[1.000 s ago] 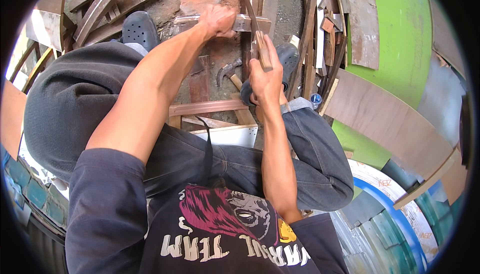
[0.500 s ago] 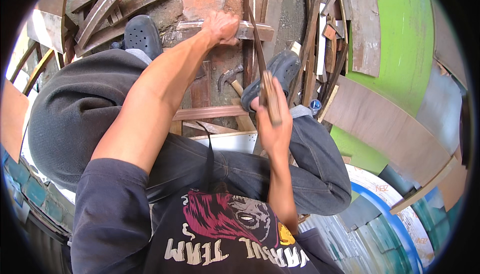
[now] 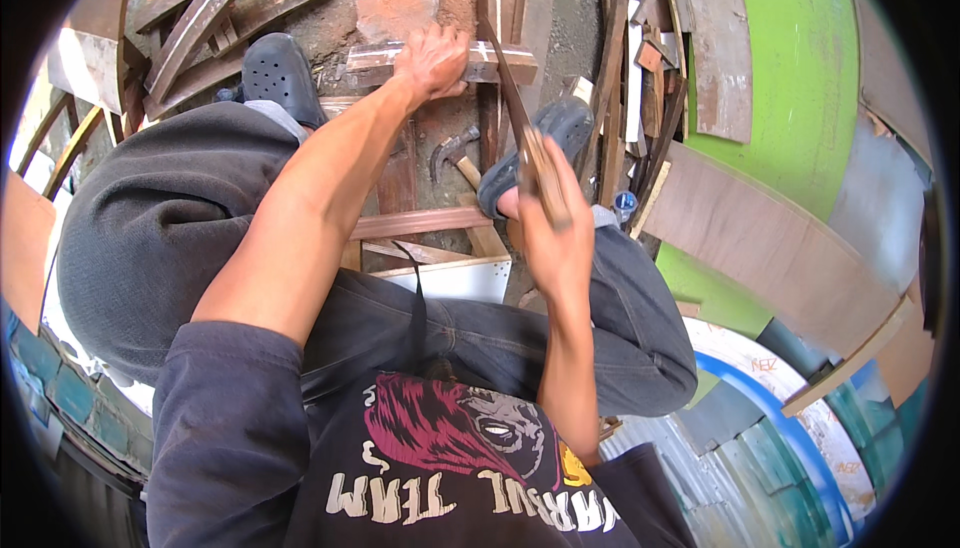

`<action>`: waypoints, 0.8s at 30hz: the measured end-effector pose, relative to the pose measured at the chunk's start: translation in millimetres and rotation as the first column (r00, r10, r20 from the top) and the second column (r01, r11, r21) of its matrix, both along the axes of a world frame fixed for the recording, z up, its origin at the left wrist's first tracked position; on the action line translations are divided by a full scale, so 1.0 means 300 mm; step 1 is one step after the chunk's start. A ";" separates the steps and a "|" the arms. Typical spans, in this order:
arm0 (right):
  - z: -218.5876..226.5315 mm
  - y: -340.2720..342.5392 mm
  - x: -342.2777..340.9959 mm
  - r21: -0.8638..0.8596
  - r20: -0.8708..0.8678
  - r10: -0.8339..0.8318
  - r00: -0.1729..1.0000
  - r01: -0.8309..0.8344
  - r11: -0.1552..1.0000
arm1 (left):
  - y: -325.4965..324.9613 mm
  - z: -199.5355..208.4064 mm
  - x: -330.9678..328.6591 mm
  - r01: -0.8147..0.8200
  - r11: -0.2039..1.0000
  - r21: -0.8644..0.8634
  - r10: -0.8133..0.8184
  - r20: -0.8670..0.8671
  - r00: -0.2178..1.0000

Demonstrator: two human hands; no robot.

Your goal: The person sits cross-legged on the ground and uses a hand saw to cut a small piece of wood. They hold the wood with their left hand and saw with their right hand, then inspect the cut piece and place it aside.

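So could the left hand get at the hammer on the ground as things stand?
Probably yes. The left hand grips the wood block, and the hammer lies just below it in a gap between boards, nothing over it. The hand would have to let go first.

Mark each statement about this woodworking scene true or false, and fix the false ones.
1. The left hand presses on a short wooden block. True.
2. The right hand is empty. False: it grips a thin saw blade that runs up to the block.
3. A hammer lies on the ground between the feet. True.
4. The person is barefoot. False: dark perforated clogs are on the feet.
5. The big curved panel at right is green. True.
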State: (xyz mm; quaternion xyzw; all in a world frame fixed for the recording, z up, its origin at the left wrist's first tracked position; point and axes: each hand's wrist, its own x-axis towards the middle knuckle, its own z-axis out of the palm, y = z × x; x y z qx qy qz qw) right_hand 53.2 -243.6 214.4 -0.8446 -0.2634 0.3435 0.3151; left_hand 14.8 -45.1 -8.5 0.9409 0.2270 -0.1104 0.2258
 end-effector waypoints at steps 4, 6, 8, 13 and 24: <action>-0.145 0.100 0.051 -0.006 0.040 -0.032 0.999 0.033 0.999 | -0.016 0.023 0.014 0.002 0.998 0.057 -0.006 0.070 0.998; -0.029 0.014 -0.020 0.019 -0.008 -0.017 1.000 0.017 1.000 | 0.001 0.022 0.002 -0.014 0.997 0.074 0.009 0.061 0.998; 0.078 -0.081 -0.094 0.035 -0.052 -0.021 0.998 0.023 0.999 | -0.011 0.021 -0.003 -0.028 0.999 0.039 0.028 -0.001 1.000; -0.066 0.049 -0.002 0.001 -0.025 -0.053 0.998 0.053 0.999 | -0.036 0.006 0.011 0.004 1.000 0.030 -0.005 0.036 0.999; -0.068 -0.044 0.135 -0.054 -0.250 -0.238 0.938 0.232 0.971 | -0.030 -0.001 0.083 -0.024 0.995 0.100 0.028 -0.041 0.999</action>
